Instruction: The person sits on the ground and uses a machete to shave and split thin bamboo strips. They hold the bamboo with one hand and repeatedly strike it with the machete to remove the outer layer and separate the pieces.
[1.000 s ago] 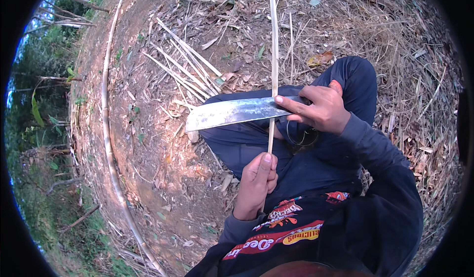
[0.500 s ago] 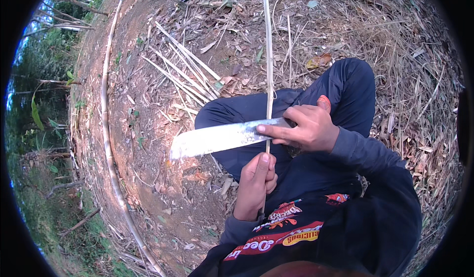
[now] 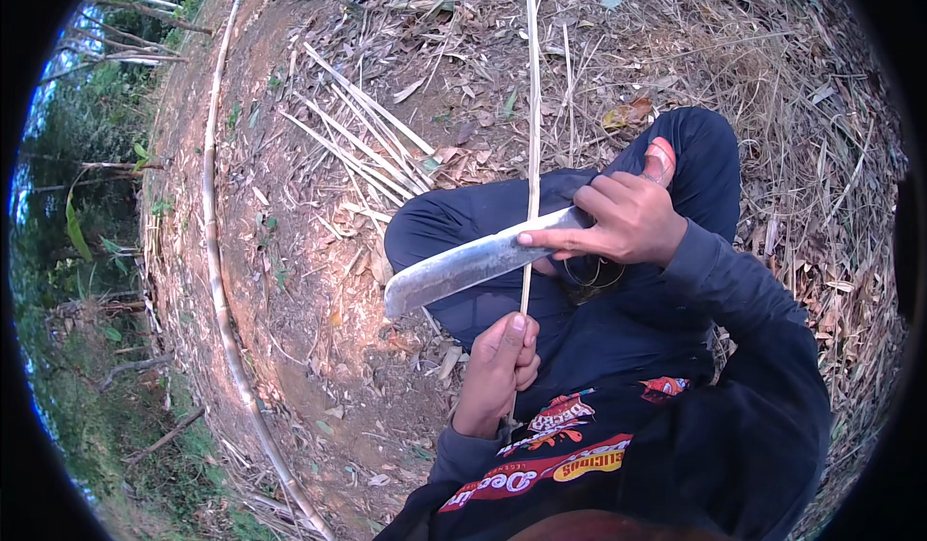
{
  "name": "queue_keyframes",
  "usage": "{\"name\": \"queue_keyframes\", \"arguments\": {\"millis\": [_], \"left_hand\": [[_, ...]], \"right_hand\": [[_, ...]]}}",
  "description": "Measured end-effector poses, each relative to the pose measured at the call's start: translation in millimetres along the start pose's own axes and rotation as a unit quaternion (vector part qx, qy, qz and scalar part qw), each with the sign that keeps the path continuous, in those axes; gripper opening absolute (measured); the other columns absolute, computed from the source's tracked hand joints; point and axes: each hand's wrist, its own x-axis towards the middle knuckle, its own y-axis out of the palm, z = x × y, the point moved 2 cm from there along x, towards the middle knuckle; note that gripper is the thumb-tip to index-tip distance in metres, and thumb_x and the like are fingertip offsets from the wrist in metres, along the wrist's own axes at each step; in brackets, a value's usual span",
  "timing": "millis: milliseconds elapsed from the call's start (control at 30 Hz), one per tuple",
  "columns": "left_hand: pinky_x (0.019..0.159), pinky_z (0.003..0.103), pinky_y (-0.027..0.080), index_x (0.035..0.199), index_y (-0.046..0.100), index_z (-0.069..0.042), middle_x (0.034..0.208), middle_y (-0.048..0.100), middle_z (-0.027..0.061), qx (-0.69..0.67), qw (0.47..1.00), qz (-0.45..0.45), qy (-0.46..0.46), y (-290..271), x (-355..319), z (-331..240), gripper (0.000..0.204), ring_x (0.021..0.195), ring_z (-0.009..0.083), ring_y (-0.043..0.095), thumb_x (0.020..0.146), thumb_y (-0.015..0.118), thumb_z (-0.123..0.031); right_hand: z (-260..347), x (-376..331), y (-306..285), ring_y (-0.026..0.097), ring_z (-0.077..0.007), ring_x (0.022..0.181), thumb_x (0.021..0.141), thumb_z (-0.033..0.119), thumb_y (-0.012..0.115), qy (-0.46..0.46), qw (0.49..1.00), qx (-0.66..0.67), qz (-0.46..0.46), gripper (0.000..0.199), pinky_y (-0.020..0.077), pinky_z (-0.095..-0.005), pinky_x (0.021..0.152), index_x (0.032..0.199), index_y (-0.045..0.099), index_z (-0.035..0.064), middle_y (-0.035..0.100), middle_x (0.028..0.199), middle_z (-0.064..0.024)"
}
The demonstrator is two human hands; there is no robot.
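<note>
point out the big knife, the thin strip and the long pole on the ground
big knife [image 3: 454, 271]: head view, middle of the blade
thin strip [image 3: 534, 116]: head view, its length beyond the blade
long pole [image 3: 213, 251]: head view, about halfway along

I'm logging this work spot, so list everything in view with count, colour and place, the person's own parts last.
Long stick: one, pale, middle, running to the top edge
Knife: one, silver-grey, crossing over the long stick
Loose sticks: several, pale, ground beyond the left knee
Pole: one, brownish, ground at left
Yellow-brown leaf: one, ground beyond the right knee
Dry leaves: many, brown, across the ground
Plants: many, green, far left
Trousers: one pair, dark blue, centre
Top: one, black with prints, bottom
Left hand: one, bare, gripping the long stick
Right hand: one, bare, gripping the knife
</note>
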Motion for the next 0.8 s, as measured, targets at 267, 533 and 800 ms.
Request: {"name": "queue_keyframes", "arguments": {"millis": [267, 533, 800], "left_hand": [[0.045, 0.023, 0.018, 0.089, 0.046, -0.008, 0.064, 0.026, -0.0060, 0.028, 0.998, 0.025, -0.041, -22.9, -52.9, 28.9, 0.035, 0.049, 0.0042, 0.020, 0.108, 0.042, -0.036], [0.044, 0.023, 0.013, 0.087, 0.043, -0.012, 0.062, 0.025, -0.0070, -0.127, 0.991, 0.042, -0.002, -23.2, -12.5, -10.4, 0.035, 0.047, 0.0040, 0.018, 0.106, 0.045, -0.040], [0.042, 0.023, 0.014, 0.084, 0.041, -0.012, 0.061, 0.024, -0.0068, -0.118, 0.987, 0.105, 0.033, 5.9, -15.8, -21.2, 0.036, 0.044, 0.0038, 0.017, 0.108, 0.040, -0.040]], "right_hand": [[-100.3, -5.8, 31.0, 0.047, -0.0178, 0.047, 0.099, 0.033, 0.060, 0.294, 0.951, 0.054, -0.076, 0.052, 0.0432, -0.0362, 0.044, 0.149, 0.046, 0.0327, 0.047, 0.067, -0.0046], [61.4, 27.2, -8.8, 0.042, -0.0057, 0.052, 0.086, 0.056, 0.063, 0.017, 0.987, 0.157, -0.017, 0.052, 0.0239, -0.0292, 0.052, 0.137, 0.055, 0.0506, 0.031, 0.067, 0.0066], [9.5, 41.1, -30.0, 0.038, -0.0096, 0.052, 0.080, 0.055, 0.064, -0.034, 0.994, 0.065, -0.083, 0.047, 0.0327, -0.0236, 0.045, 0.127, 0.063, 0.0542, 0.031, 0.067, 0.0038]]}}
